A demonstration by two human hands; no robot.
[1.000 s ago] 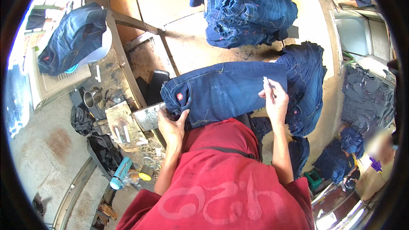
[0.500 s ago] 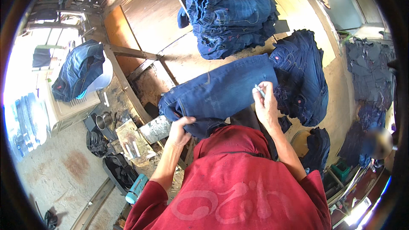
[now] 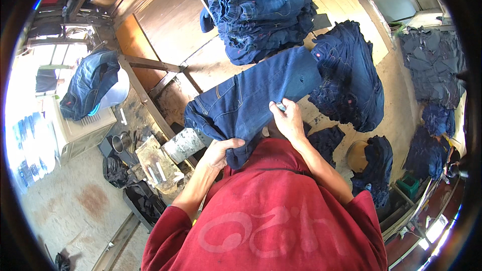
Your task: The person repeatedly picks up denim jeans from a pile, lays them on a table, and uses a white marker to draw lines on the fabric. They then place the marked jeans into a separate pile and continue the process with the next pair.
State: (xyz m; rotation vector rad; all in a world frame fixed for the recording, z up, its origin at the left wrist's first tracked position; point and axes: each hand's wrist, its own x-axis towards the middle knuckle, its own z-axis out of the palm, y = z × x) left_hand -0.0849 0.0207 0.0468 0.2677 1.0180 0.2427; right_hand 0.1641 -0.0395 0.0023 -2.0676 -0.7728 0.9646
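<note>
Head view, looking down over a red shirt (image 3: pixel 271 221): a pair of dark blue jeans (image 3: pixel 251 100) lay spread across a wooden worktop (image 3: pixel 170 20), its near edge drawn toward the person's chest. The left hand (image 3: pixel 221 151) gripped the near hem, fingers curled over the cloth. The right hand (image 3: pixel 287 119) rested on the jeans, pinching a small pale tool (image 3: pixel 279 106); what kind could not be told. A tall stack of jeans (image 3: pixel 261 10) stood just behind, and another heap (image 3: pixel 349 78) touched the right side. If the tool was sharp, a slip could probably have nicked the denim or the holding fingers, and tugging might have dragged the neighbouring heap off the edge.
</note>
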